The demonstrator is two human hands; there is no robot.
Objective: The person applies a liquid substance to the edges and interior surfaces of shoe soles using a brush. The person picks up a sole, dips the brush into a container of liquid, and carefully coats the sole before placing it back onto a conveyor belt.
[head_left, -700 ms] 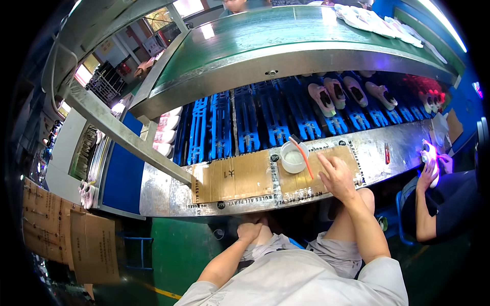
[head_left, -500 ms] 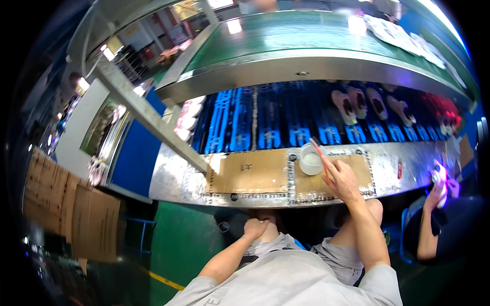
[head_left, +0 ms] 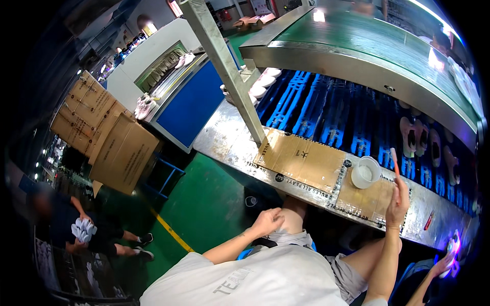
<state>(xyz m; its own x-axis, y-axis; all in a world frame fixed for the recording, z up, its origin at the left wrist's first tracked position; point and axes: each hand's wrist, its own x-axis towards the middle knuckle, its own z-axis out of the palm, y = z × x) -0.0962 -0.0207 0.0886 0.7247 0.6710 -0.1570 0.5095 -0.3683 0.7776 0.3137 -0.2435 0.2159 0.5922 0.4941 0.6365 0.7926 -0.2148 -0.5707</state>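
My right hand (head_left: 398, 203) is closed round the orange handle of a slim brush (head_left: 395, 164), pale tip upward. It is above the metal ledge, right of a translucent plastic cup (head_left: 365, 173) with something whitish inside. The cup stands on a taped piece of cardboard (head_left: 357, 201). My left hand (head_left: 268, 222) is by my left knee, fingers curled in, with nothing visible in them. Beyond the ledge, several pink shoes (head_left: 421, 137) sit on the blue-lit conveyor (head_left: 326, 115).
A metal post (head_left: 224, 66) rises from the ledge (head_left: 224, 133). A small red object (head_left: 429, 221) lies to the right. A co-worker's hand (head_left: 443, 265) holds a purple-lit shoe. At lower left a person (head_left: 56, 219) carries pale shoes. Cardboard boxes (head_left: 122, 153) stand at left.
The view has turned left, bringing the person at lower left into sight. The brush has moved from over the cup to its right and tilted upright. My left hand has shifted slightly from the knee.
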